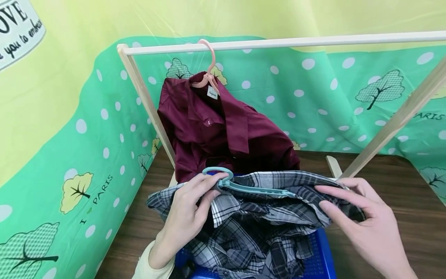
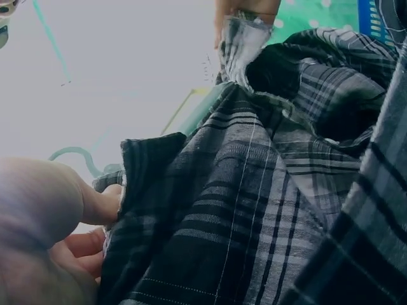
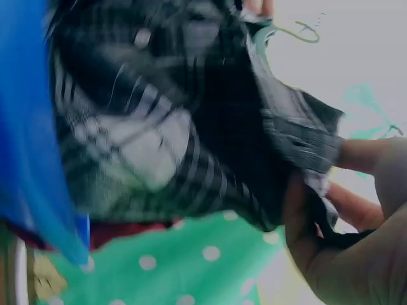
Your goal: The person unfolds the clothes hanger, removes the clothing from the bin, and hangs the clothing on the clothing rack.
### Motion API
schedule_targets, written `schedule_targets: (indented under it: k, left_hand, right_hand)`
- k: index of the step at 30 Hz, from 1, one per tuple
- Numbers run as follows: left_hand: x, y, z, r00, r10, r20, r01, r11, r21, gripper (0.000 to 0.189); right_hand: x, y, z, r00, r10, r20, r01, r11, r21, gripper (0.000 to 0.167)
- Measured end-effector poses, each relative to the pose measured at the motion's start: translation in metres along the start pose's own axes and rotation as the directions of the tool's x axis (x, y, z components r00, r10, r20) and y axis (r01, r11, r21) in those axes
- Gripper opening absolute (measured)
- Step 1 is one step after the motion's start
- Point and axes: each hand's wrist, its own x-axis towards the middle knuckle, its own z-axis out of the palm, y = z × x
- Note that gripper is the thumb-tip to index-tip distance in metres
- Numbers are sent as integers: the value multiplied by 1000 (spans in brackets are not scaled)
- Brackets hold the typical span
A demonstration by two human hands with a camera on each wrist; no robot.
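Observation:
A black, grey and white plaid shirt (image 1: 240, 236) is bunched up in front of me, with a light blue clothes hanger (image 1: 259, 190) lying along its neck opening. My left hand (image 1: 189, 207) pinches the hanger at the base of its hook together with the shirt's collar. In the left wrist view that hand (image 2: 63, 216) is at the collar edge, the hook (image 2: 76, 152) curving behind. At the other shoulder, my right hand (image 1: 373, 221) pinches the shirt fabric beyond the hanger's right end. The right wrist view shows its thumb and fingers (image 3: 305, 222) on the cloth; the hanger's left arm is hidden.
Beneath the plaid shirt stands a blue plastic basket (image 1: 322, 252) on a dark wooden surface (image 1: 393, 182). Behind, a maroon shirt (image 1: 237, 124) hangs by a pink hanger (image 1: 210, 58) from a rack's white rail (image 1: 296, 42). Wooden legs (image 1: 397, 120) flank the space.

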Motion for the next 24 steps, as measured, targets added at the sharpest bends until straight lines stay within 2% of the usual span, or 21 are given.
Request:
schedule_targets:
  k: [1, 3, 4, 5, 8, 11, 13, 17, 20, 22, 24]
  left_hand:
    - [0, 0, 0, 1000, 5, -4, -5, 1000, 7, 45]
    - [0, 0, 0, 1000, 12, -9, -12, 1000, 17, 44]
    - [0, 1, -1, 1000, 12, -8, -12, 1000, 17, 43]
    - [-1, 1, -1, 1000, 14, -6, -14, 1000, 14, 43]
    - [0, 2, -1, 999, 34, -4, -34, 999, -1, 43]
    - [1, 4, 0, 998, 70, -3, -70, 997, -26, 42]
    - [2, 5, 0, 996, 93, -9, -93, 995, -32, 42]
    - [1, 8, 1, 990, 136, -28, -136, 990, -20, 41]
    - [0, 10, 1, 992, 127, -17, -127, 992, -11, 41]
    - [-1, 10, 2, 994, 110, -5, -110, 994, -8, 41]
    - [-1, 11, 4, 995, 98, -2, -98, 995, -9, 42]
  right_hand:
    - [1, 0, 1, 999, -40, 6, 40, 999, -36, 42]
    - [3, 2, 2, 991, -137, 12, 137, 987, -81, 22]
    - [4, 3, 1, 983, -182, 24, 183, 978, -96, 19]
    - [6, 5, 0, 972, -232, 28, 234, 967, -100, 25]
    - [9, 10, -1, 935, -354, 20, 354, 932, -77, 56]
    - [11, 14, 1, 898, -439, 17, 439, 898, -39, 54]
    - [10, 15, 3, 885, -465, 16, 465, 885, -24, 52]
    - [11, 19, 7, 880, -469, 71, 471, 882, -12, 49]
    - [11, 19, 9, 873, -472, 121, 477, 878, -22, 45]
    - [13, 17, 13, 856, -502, 120, 510, 859, -47, 44]
    - [15, 12, 18, 825, -559, 86, 565, 822, -76, 45]
